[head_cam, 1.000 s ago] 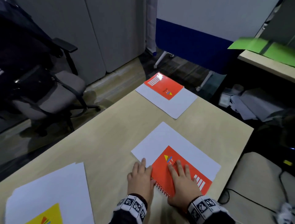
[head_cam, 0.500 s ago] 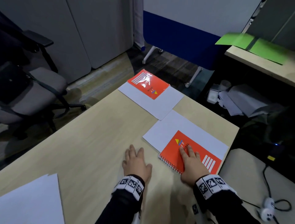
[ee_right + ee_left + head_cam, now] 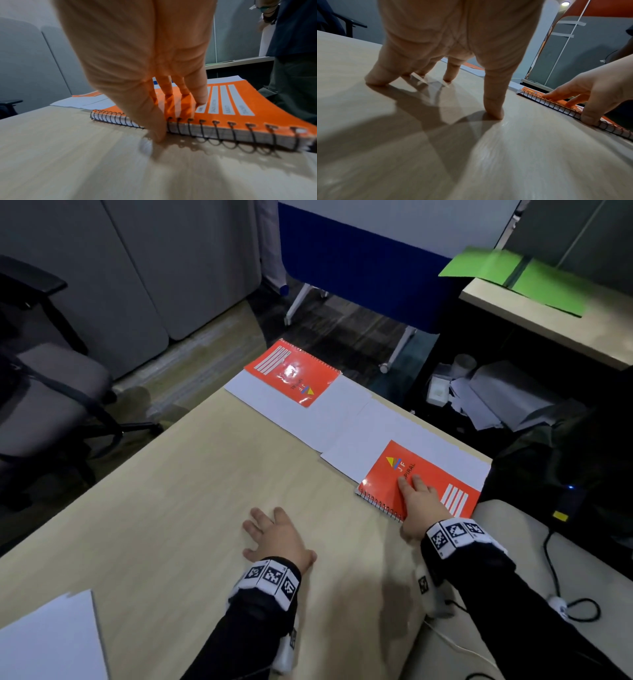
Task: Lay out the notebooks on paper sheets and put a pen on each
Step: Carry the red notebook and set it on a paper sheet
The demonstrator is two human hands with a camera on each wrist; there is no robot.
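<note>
An orange spiral notebook lies partly on a white paper sheet near the table's right edge. My right hand presses flat on its cover with straight fingers, and the thumb touches the table at the spiral binding. My left hand rests spread on the bare tabletop, holding nothing. A second orange notebook lies on another sheet at the far edge. No pen is in view.
More white paper lies at the near left corner. An office chair stands to the left, a blue partition beyond the table, a side desk with a green folder at right. Cables lie on a pale surface at right.
The near notebook and its sheet have slid right and away under my right hand, up to the far sheet. My left hand came off the notebook onto the bare table.
</note>
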